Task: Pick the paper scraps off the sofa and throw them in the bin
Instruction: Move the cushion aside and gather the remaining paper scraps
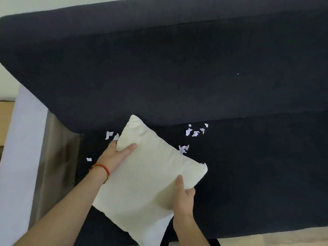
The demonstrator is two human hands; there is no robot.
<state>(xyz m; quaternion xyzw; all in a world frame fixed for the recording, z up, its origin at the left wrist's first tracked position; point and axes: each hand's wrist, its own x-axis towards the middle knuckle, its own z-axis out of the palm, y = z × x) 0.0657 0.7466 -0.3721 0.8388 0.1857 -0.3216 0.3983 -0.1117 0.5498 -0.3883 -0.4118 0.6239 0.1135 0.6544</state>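
Both our hands on one cream cushion (150, 167)
Left hand (116, 153) and right hand (183, 196) grip opposite edges; roughly nine paper scraps (188, 131) scattered on the dark sofa (257, 157) seat behind it.

A square cream fabric cushion (147, 176) is seen tilted in the lower middle of the view, one corner pointing up and away and another reaching the bottom edge. A red braided cord bracelet (101, 168) is worn on a wrist just left of it. At the left edge, a pale lilac wall panel (19, 157) is seen, with a strip of light brown wood (6, 121) beside it. Beige floor (284, 237) is shown at the lower right.
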